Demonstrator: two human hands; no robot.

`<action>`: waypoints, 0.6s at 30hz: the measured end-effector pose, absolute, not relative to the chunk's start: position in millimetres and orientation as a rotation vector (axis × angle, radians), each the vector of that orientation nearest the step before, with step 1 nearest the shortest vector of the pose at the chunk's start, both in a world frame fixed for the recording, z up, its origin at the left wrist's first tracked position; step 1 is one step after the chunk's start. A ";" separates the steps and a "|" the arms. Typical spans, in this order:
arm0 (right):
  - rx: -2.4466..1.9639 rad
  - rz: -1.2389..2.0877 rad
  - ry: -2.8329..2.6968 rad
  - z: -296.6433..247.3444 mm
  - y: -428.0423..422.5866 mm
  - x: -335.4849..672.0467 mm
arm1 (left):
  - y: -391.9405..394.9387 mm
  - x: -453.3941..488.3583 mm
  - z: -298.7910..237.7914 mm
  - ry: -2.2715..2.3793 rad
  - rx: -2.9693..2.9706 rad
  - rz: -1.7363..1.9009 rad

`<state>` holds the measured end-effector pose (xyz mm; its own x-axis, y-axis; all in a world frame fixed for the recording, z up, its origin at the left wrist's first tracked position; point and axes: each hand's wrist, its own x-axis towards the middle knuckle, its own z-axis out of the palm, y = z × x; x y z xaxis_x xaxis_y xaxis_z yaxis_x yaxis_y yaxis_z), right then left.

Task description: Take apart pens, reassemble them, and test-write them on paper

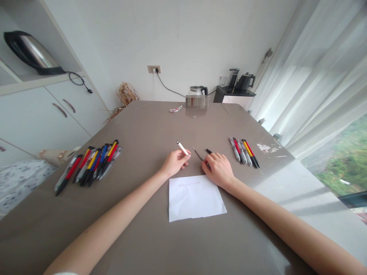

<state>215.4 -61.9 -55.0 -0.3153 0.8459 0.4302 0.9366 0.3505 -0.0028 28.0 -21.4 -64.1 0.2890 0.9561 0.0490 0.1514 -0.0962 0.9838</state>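
My left hand [174, 162] is closed on a white pen barrel [182, 148] that points up and away from me. My right hand [218, 168] rests on the table just to the right, fingers pinched round a thin pen refill [197, 153] that sticks out to the upper left. A dark pen part [209, 151] shows just beyond my right fingers. Right below both hands lies a white sheet of paper [195, 197] with a faint line of writing near its top edge.
Several pens [91, 163] in red, yellow, blue and black lie at the left of the brown table [149, 130]; a smaller row of pens [244, 152] lies at the right. A glass kettle [196, 91] stands at the far edge, white cabinets at left, curtains at right.
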 end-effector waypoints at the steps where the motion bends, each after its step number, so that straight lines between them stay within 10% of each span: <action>1: -1.571 -0.353 -2.262 -55.0 -61.9 215.4 | -21.1 27.9 -64.0 1.070 1.508 0.959; 18: -1.521 -0.249 -2.193 -49.1 -60.7 215.7 | -20.9 27.4 -63.1 1.111 1.551 1.031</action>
